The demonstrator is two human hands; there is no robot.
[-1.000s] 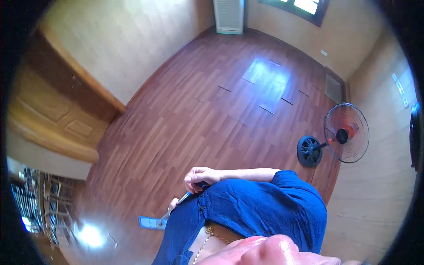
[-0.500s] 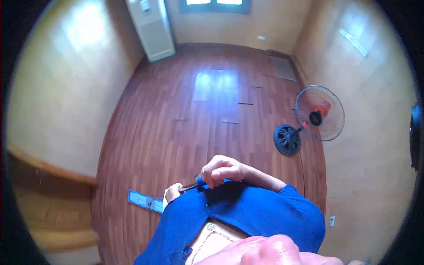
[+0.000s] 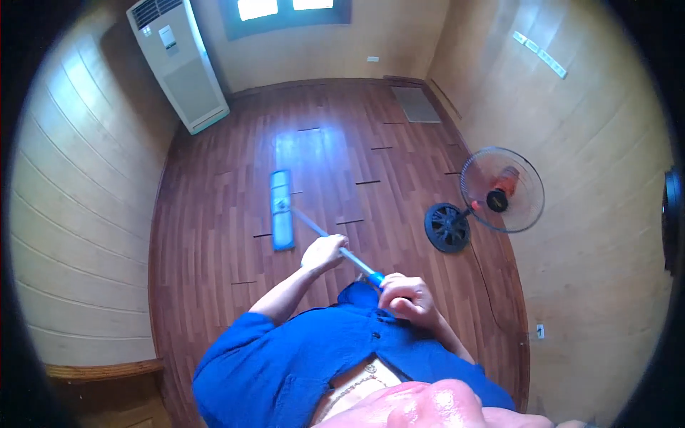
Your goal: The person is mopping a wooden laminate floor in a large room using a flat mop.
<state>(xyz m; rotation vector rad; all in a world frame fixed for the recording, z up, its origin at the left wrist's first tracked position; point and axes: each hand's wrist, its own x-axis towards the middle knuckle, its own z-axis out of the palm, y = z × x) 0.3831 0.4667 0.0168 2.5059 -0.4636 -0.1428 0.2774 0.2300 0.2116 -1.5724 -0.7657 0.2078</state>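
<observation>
A flat mop spans from my body out over the floor, its long blue mop head (image 3: 282, 210) lying on the wood boards ahead and to the left. My left hand (image 3: 325, 253) is wrapped round the thin pole partway down. Higher up, my right hand (image 3: 409, 298) grips the same pole (image 3: 360, 265) at its upper end, beside a bright blue collar (image 3: 374, 279). Both hands are in front of my blue shirt, and the pole slants down from right to left.
A standing fan (image 3: 501, 190) with a round black base is on the right, its cord trailing along the floor. A tall white air conditioner (image 3: 180, 68) stands at the far left. A grey mat (image 3: 416, 105) lies in the far right corner. Wooden furniture (image 3: 107, 370) edges the near left.
The mop head has swung from beside my left side to the floor ahead. My left arm has reached forward with the pole, and my right hand has shifted right. The view has turned too.
</observation>
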